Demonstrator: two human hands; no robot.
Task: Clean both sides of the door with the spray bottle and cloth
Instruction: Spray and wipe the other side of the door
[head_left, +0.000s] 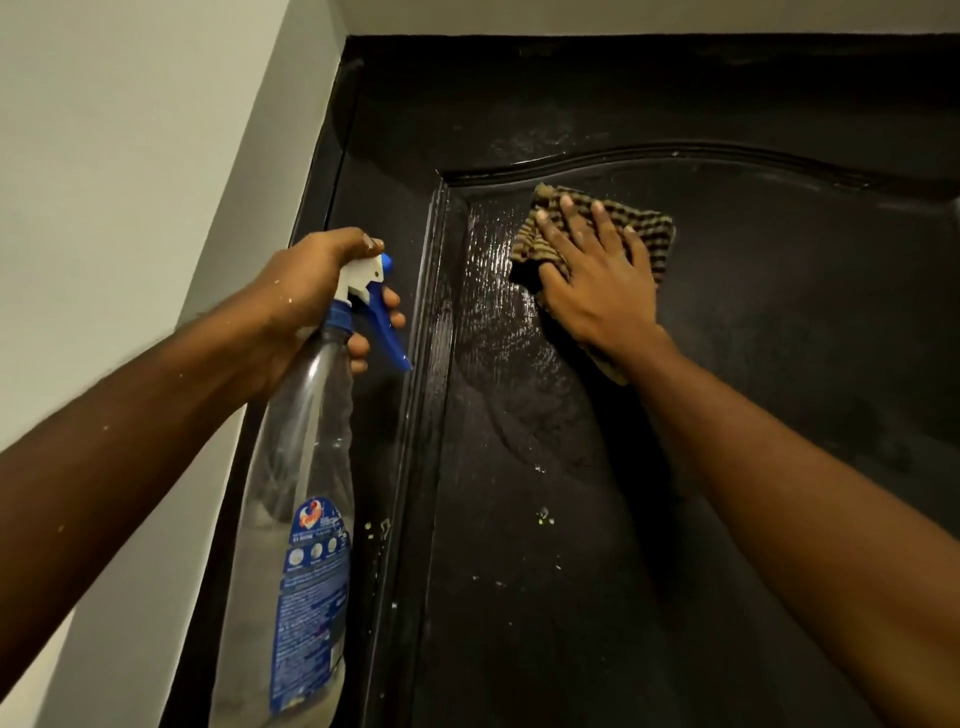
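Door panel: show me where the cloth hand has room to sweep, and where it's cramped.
Open: door panel right of the cloth and below the right hand. Cramped: leftward, at the moulding, where the left hand holds the spray bottle.

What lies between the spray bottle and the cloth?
Head view: only the door, its raised moulding and wet panel, separates spray bottle from cloth.
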